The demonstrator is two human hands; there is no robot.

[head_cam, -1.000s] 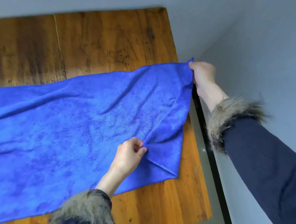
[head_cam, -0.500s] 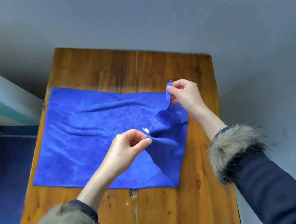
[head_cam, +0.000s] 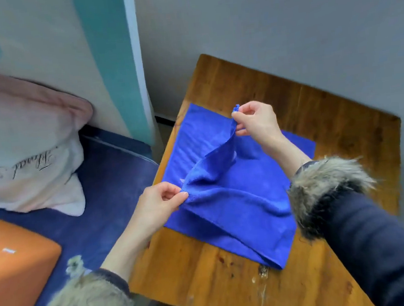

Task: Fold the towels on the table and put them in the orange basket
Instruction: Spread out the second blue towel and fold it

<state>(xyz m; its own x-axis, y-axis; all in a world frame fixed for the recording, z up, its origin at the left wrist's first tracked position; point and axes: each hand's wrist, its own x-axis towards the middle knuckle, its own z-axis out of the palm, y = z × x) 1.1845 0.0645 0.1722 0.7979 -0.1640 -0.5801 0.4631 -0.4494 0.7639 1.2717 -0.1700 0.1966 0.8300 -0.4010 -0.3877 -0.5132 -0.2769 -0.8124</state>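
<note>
The blue towel [head_cam: 227, 199] is lying on the wooden worktop [head_cam: 207, 270], below and between the two hands, with one edge being lifted clear of the rest. The left hand [head_cam: 160, 202] is pinching the near corner of that raised edge between thumb and fingers, and the right hand [head_cam: 254, 120] is pinching the far corner, held a little higher. The lifted edge is running straight from one hand to the other, away from the person, and it is sagging slightly in the middle (so it is not being pulled taut). The flat part of the towel is spreading out under and on both sides of this edge. Judging by that, the coming move is turning on carrying this edge across toward the towel's far-left side, with both hands travelling together to keep the fold square.

The orange basket [head_cam: 17, 269] is standing well to the left of the left hand, beyond the worktop, on what is looking like a dark blue bed [head_cam: 105, 186]. A pale pillow [head_cam: 23, 155] is leaning behind it, and a grey wall [head_cam: 282, 21] is rising beyond the right hand.
</note>
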